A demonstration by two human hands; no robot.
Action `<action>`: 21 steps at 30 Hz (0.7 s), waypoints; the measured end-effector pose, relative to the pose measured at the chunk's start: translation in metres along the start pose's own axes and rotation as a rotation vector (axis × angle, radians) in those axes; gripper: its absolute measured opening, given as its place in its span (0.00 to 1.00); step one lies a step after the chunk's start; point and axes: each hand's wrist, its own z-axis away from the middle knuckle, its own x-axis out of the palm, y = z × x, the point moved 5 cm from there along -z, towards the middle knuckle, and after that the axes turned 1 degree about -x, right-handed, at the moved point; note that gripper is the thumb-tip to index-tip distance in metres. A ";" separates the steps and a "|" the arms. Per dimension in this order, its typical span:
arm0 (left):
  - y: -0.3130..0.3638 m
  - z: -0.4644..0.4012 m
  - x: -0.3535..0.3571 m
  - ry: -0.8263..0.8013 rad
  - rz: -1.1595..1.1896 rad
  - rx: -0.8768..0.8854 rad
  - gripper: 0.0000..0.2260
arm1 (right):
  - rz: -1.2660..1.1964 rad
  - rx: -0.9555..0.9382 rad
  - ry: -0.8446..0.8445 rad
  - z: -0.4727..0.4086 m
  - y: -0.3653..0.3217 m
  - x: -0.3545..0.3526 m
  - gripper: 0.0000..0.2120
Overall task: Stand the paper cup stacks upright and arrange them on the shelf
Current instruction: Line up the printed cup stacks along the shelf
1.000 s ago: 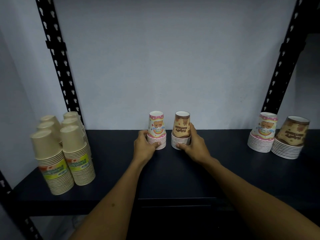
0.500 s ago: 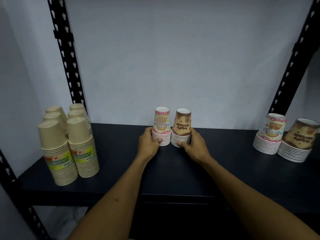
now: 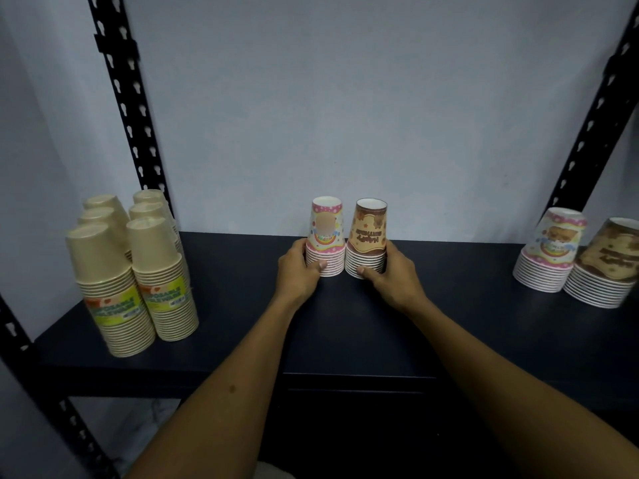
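Right at the fingers, the left hand point(image 3: 296, 271) curls round the rims of the pink cup stack point(image 3: 325, 238), thumb across the front and the other fingers hidden behind it. The right hand point(image 3: 390, 274) grasps the brown cup stack point(image 3: 368, 238) the same way. Between the two sets of fingers the stacks stand mouth-down and side by side, touching at their rims, towards the back of the dark shelf point(image 3: 345, 326) near the pale wall point(image 3: 345, 115). Well off beyond the left hand stands a cluster of tall kraft cup stacks point(image 3: 131, 271) with yellow-green labels. Well off beyond the right hand sit another pink stack point(image 3: 549, 252) and another brown stack point(image 3: 608, 267), close together.
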 end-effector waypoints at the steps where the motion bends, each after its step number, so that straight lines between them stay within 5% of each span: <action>1: 0.000 0.000 0.000 -0.001 0.001 -0.005 0.23 | 0.000 0.002 0.001 0.000 0.000 0.000 0.28; 21: 0.039 0.027 0.053 -0.177 -0.054 0.029 0.23 | 0.042 0.119 0.074 0.041 0.024 -0.068 0.28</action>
